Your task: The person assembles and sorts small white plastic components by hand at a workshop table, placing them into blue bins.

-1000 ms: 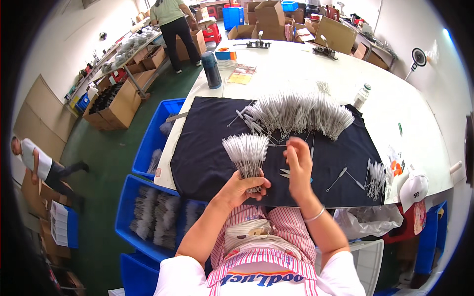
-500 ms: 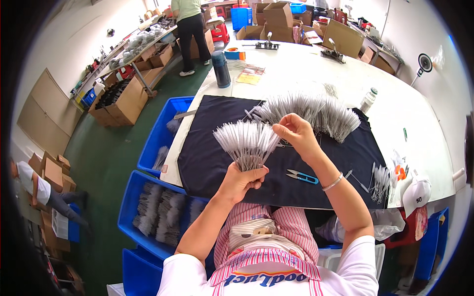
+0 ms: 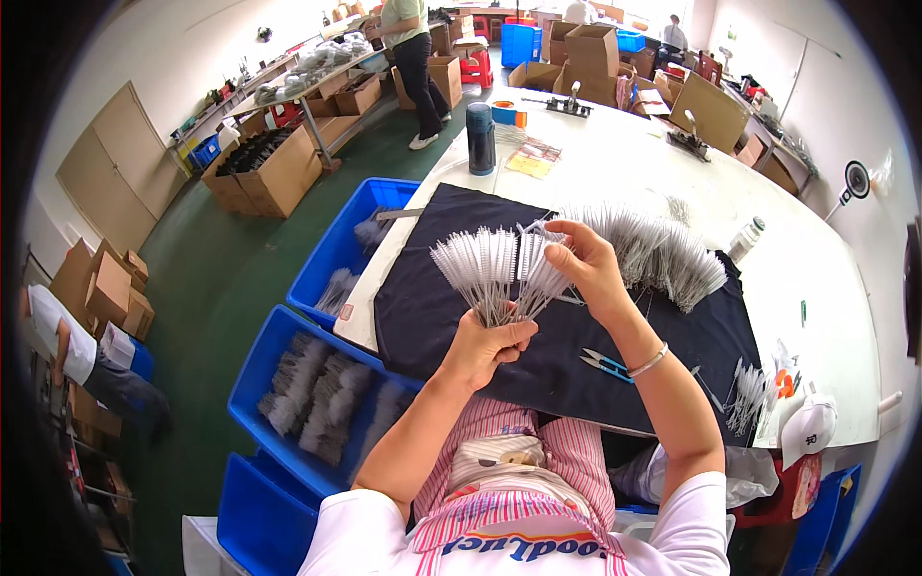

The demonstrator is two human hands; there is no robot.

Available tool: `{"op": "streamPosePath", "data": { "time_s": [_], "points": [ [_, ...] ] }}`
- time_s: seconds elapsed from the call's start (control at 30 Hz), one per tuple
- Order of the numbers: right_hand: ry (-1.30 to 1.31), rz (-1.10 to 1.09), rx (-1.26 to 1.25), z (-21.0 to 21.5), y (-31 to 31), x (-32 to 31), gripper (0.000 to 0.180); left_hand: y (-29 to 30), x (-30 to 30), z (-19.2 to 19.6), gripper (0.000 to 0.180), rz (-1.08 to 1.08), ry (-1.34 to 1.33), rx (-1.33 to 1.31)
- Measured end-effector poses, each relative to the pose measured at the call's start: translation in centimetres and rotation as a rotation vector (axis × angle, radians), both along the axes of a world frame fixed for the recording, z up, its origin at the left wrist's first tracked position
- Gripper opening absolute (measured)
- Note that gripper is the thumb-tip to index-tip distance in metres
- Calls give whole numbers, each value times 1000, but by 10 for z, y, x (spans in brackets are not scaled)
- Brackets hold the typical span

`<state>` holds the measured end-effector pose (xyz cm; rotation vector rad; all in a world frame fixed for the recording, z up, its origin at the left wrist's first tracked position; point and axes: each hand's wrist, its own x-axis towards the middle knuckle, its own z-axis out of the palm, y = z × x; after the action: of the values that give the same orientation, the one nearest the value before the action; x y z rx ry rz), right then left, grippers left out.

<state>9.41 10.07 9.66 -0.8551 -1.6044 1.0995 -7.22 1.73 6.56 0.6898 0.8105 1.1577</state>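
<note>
My left hand (image 3: 482, 348) is closed round the wire stems of a fanned bunch of thin white tube brushes (image 3: 473, 267), bristles upward. At the bunch's right side is my right hand (image 3: 588, 267), its thumb and fingers bent around the brush tips there; how many it grips is hidden. A gap splits the fan near its middle, with one brush standing out in it. Behind my right hand, a long pile of similar brushes (image 3: 663, 252) lies on the dark cloth (image 3: 461, 348). Blue-handled thread snips (image 3: 607, 365) rest on the cloth below my right wrist.
Blue bins (image 3: 252, 389) holding brushes stand left of the white table (image 3: 816, 288). On the table are a dark bottle (image 3: 480, 142), a tape roll (image 3: 509, 115), a small clear bottle (image 3: 745, 238) and a white cap (image 3: 809, 427). Another person (image 3: 413, 62) stands beyond.
The view has swung left, so the scene sits further right. My right hand has reached in over the bunch's right side, and the fan has parted near its middle.
</note>
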Motion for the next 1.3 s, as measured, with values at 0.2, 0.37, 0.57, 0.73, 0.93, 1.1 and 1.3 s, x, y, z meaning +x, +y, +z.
{"op": "streamPosePath", "data": {
  "time_s": [0.2,0.37,0.57,0.73,0.93,1.1,1.3],
  "points": [
    [169,163,-181,12,-2,-13,32,-2,-19,-15,20,24,-188,46],
    [203,297,-250,-2,2,-25,30,-9,-34,-27,24,75,-157,-16],
    [118,175,-120,-12,4,-48,30,-17,-41,-32,27,245,0,86],
    [148,142,-56,-1,0,-64,52,-21,-48,-33,29,277,230,26],
    [-436,325,160,18,0,-72,52,-24,-51,-27,29,222,303,2],
    [-327,153,309,5,2,-67,38,-22,-52,-23,31,140,168,-17],
    [-396,221,564,9,3,-62,24,-23,-51,-23,35,58,62,-48]
  ]
}}
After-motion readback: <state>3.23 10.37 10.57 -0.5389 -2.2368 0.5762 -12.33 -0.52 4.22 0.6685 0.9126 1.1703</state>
